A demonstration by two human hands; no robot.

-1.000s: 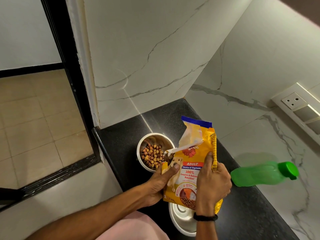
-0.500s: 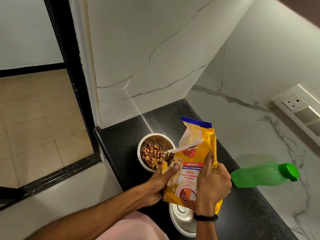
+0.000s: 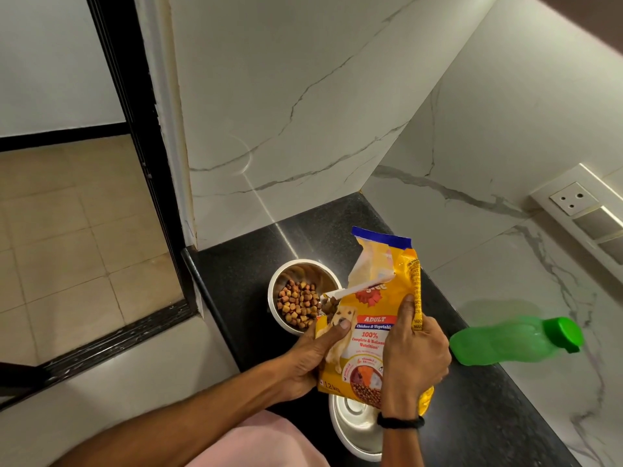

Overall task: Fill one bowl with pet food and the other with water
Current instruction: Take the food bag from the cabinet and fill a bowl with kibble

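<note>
A yellow pet food bag (image 3: 374, 328) is held over the black counter (image 3: 242, 274), its torn side opening tipped toward a steel bowl (image 3: 296, 271) that holds brown kibble (image 3: 298, 303). My left hand (image 3: 310, 358) grips the bag's lower left side, thumb on the front. My right hand (image 3: 413, 355) clasps its right edge. A second steel bowl (image 3: 354, 429) sits near me, partly hidden under the bag and my right wrist; nothing shows in its visible part. A green water bottle (image 3: 512, 340) with a green cap lies on its side to the right.
The counter is a narrow strip between marble walls (image 3: 303, 112), with its left edge dropping to a tiled floor (image 3: 67, 230) beside a black door frame (image 3: 135, 146). A wall socket panel (image 3: 580, 210) is at the right.
Both hands and the bag have stayed almost where they were. The kibble pile in the far bowl looks about the same.
</note>
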